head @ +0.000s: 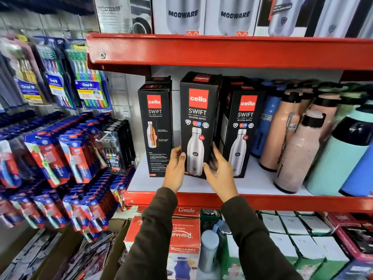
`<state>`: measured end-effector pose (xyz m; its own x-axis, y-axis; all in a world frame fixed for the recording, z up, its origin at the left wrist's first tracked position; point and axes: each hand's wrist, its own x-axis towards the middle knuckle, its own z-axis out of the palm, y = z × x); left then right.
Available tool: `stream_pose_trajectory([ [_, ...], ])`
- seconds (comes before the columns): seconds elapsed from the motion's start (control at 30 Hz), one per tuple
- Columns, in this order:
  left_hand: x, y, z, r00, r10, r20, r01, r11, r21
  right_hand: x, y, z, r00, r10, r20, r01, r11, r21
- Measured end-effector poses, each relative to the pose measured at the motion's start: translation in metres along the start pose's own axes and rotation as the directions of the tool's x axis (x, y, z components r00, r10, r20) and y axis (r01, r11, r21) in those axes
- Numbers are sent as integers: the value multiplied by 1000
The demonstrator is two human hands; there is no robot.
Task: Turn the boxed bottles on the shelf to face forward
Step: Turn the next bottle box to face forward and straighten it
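The middle box (pixel 198 126) stands on the white shelf (pixel 181 185) with the red front edge, between two other black boxes. Its front faces out, and it reads "cello SWIFT" over a picture of a silver bottle. The left hand (pixel 175 168) holds the box low on its left side, and the right hand (pixel 219 170) holds it low on its right side, with the thumb on the front. Both arms wear dark sleeves. The left box (pixel 156 128) is just beside it and shows a side with small print and a cut-open bottle picture. The right box (pixel 243 132) is close on the other side and shows its front with the same words. More black boxes stand behind these. To the right, pink bottles (pixel 292 142) with black caps, a blue bottle (pixel 266 126) and a pale green bottle (pixel 341 156) crowd the shelf. On the shelf above, white boxes (pixel 182 15) say "MODWARE". To the left hang toothbrush packs (pixel 88 81) marked "Oral-B". Below the shelf sits a red box (pixel 183 237) that says "RISHABH", with "Combo" written above it.
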<state>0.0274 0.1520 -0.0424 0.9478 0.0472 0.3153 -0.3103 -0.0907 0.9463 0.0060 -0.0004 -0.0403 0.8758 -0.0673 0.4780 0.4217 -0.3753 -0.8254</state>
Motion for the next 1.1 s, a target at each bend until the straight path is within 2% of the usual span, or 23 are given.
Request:
stream_pose_trajectory([
  [0.17, 2, -3, 6, 998, 15, -63, -11, 998, 62, 8, 6, 4, 998, -16, -59, 12, 997, -70],
  [0.33, 8, -8, 15, 995, -34, -90, 44, 993, 110, 17, 9, 6, 995, 25, -97, -39, 987, -153],
  [0.63, 11, -12, 22, 994, -31, -108, 47, 987, 152, 19, 14, 10, 979, 105, -175, -136, 975, -176],
  [0.8, 11, -10, 23, 992, -35, -121, 54, 987, 155, 19, 13, 12, 976, 100, -192, -142, 966, -217],
  [0.97, 2, -5, 21, 988, -25, -150, 40, 994, 97, 10, 7, 13, 969, 23, -247, -70, 981, -183],
  [1.1, -10, 2, 16, 963, 142, -229, -120, 987, 109, -2, -4, 16, 931, -101, -350, 64, 991, -116],
])
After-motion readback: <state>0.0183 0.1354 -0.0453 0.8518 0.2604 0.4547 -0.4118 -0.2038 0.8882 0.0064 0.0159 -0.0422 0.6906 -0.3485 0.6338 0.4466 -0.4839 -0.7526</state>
